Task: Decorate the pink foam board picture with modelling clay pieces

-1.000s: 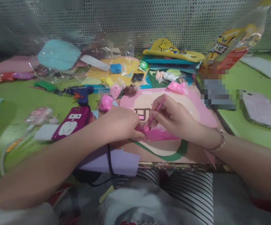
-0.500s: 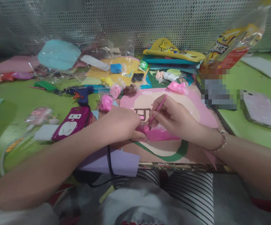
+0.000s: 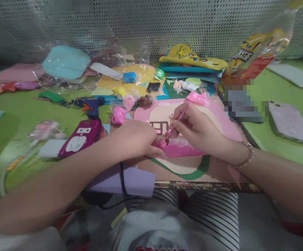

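The right hand (image 3: 197, 129) grasps a thin pink tool (image 3: 184, 111) between thumb and fingers, slanted, its lower end down by a small pink lump (image 3: 163, 143) on the artwork sheet (image 3: 228, 122); blur prevents confirming contact between tip and lump. The left hand (image 3: 137, 137) lies at the sheet's left side, back upward, thumb extended near the lump; its other fingertips are hidden beneath the hand, and I cannot tell whether it grips anything. The sheet lies in front of the person, above a green-edged paper (image 3: 206, 167), its left part covered by the left hand and part of its right by the right hand. A brown outline (image 3: 162, 123) on it shows between the hands, its left end obscured. A bracelet (image 3: 249, 155) circles the right wrist. The left forearm crosses in front of a magenta case (image 3: 80, 137), near a white block (image 3: 52, 148), and hides part of the lilac paper (image 3: 141, 179). Wrapped lumps, among them a bright pink packet (image 3: 198, 98) and a brown packet (image 3: 145, 100), lie beyond the hands on the table (image 3: 15, 115). The bottle (image 3: 256, 55) leans at right, its cap cut by the top edge. Below it, pixelation masks a grey object (image 3: 243, 106) beside the phone (image 3: 291, 122); its nature cannot be determined.
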The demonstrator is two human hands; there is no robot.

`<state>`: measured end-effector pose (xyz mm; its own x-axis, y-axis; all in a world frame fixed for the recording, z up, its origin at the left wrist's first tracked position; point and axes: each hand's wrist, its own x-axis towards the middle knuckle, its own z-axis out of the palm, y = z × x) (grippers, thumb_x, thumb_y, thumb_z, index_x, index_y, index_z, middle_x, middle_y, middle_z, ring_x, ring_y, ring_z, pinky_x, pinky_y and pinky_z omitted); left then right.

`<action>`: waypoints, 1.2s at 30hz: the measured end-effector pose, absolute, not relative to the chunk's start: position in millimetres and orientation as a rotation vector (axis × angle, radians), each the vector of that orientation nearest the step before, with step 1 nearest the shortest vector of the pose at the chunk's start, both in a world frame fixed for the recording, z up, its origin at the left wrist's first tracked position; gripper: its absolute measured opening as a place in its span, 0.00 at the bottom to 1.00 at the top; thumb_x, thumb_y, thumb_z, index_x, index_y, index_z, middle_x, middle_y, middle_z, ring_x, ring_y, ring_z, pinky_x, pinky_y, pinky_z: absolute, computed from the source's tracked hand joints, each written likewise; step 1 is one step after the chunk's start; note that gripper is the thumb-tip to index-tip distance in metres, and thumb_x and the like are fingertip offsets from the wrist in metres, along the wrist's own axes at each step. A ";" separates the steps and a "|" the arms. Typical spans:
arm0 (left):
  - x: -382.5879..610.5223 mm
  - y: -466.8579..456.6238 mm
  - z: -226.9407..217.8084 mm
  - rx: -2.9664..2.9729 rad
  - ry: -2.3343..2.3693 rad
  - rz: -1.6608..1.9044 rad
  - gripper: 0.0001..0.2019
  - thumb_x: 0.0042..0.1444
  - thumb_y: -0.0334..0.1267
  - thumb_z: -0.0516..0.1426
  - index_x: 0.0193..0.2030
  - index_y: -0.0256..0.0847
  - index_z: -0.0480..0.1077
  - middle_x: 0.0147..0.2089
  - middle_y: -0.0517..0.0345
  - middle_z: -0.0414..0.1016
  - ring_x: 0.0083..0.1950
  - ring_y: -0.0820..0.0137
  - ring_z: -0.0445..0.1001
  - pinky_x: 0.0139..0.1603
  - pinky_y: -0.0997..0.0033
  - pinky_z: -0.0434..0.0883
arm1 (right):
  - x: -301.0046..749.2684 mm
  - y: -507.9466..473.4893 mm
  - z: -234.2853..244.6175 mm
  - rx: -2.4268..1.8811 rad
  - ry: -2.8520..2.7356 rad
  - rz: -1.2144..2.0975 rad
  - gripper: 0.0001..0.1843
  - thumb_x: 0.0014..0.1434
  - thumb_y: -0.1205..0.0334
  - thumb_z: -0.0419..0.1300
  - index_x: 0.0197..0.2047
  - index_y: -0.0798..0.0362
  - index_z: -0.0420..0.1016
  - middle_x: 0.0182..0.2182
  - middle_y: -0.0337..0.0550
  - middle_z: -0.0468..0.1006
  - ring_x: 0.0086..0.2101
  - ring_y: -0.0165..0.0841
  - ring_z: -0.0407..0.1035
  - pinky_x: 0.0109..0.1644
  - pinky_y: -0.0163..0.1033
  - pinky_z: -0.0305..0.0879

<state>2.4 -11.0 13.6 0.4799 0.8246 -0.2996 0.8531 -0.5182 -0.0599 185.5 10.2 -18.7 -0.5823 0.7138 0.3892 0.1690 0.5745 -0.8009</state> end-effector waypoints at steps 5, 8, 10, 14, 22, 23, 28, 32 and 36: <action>1.4 -11.2 11.3 2.599 1.517 -0.420 0.22 0.48 0.61 0.53 0.27 0.43 0.74 0.20 0.57 0.69 0.25 0.69 0.68 0.24 0.72 0.52 | 185.4 9.0 -18.9 -0.706 -2.134 0.966 0.04 0.63 0.68 0.50 0.38 0.51 0.57 0.24 0.35 0.75 0.26 0.27 0.74 0.27 0.31 0.69; 1.9 -11.3 11.4 2.588 1.525 -0.446 0.23 0.49 0.60 0.52 0.30 0.42 0.75 0.22 0.54 0.71 0.27 0.66 0.70 0.25 0.71 0.55 | 184.8 8.1 -18.2 -0.714 -2.153 0.966 0.04 0.63 0.68 0.50 0.38 0.51 0.56 0.25 0.36 0.75 0.26 0.27 0.74 0.28 0.31 0.69; 2.5 -11.5 12.0 2.587 1.525 -0.461 0.23 0.49 0.60 0.52 0.31 0.41 0.75 0.23 0.53 0.72 0.27 0.64 0.70 0.25 0.70 0.56 | 184.8 8.1 -17.7 -0.728 -2.162 0.964 0.04 0.63 0.68 0.50 0.38 0.51 0.57 0.25 0.36 0.75 0.26 0.27 0.74 0.28 0.32 0.69; 4.1 -12.2 14.1 2.583 1.533 -0.465 0.22 0.49 0.58 0.52 0.29 0.40 0.75 0.22 0.53 0.71 0.26 0.65 0.69 0.25 0.70 0.56 | 185.4 8.2 -17.3 -0.729 -2.161 0.970 0.03 0.63 0.68 0.50 0.38 0.51 0.57 0.26 0.37 0.75 0.27 0.27 0.74 0.29 0.32 0.69; 3.5 -12.4 14.5 2.594 1.525 -0.449 0.22 0.49 0.59 0.52 0.29 0.41 0.75 0.21 0.54 0.70 0.25 0.66 0.69 0.24 0.71 0.54 | 184.1 8.7 -16.7 -0.714 -2.147 0.986 0.04 0.63 0.69 0.50 0.38 0.51 0.57 0.25 0.36 0.74 0.26 0.27 0.74 0.28 0.31 0.69; 3.3 -12.3 14.4 2.595 1.513 -0.434 0.23 0.49 0.60 0.52 0.28 0.42 0.75 0.21 0.54 0.70 0.25 0.66 0.69 0.24 0.71 0.54 | 184.0 9.1 -16.5 -0.715 -2.134 0.984 0.04 0.63 0.69 0.50 0.37 0.51 0.57 0.25 0.35 0.73 0.26 0.26 0.73 0.27 0.31 0.69; 3.5 -12.2 14.8 2.595 1.505 -0.438 0.23 0.49 0.61 0.52 0.28 0.42 0.74 0.22 0.55 0.70 0.26 0.67 0.69 0.24 0.72 0.53 | 183.4 9.8 -16.7 -0.714 -2.084 1.015 0.04 0.63 0.68 0.50 0.37 0.51 0.56 0.24 0.34 0.73 0.25 0.25 0.74 0.27 0.30 0.69; 5.2 -12.5 15.7 2.586 1.542 -0.509 0.23 0.49 0.60 0.52 0.28 0.41 0.74 0.22 0.54 0.71 0.25 0.68 0.68 0.25 0.72 0.53 | 182.9 8.9 -18.4 -0.709 -2.103 1.050 0.04 0.64 0.68 0.49 0.38 0.51 0.56 0.23 0.34 0.73 0.26 0.26 0.74 0.29 0.31 0.70; 6.8 -13.5 18.1 2.587 1.540 -0.532 0.23 0.50 0.59 0.52 0.28 0.40 0.74 0.22 0.53 0.71 0.25 0.67 0.68 0.25 0.71 0.54 | 183.5 8.3 -19.5 -0.720 -2.158 0.990 0.03 0.64 0.67 0.50 0.38 0.51 0.56 0.24 0.35 0.74 0.26 0.26 0.73 0.27 0.31 0.68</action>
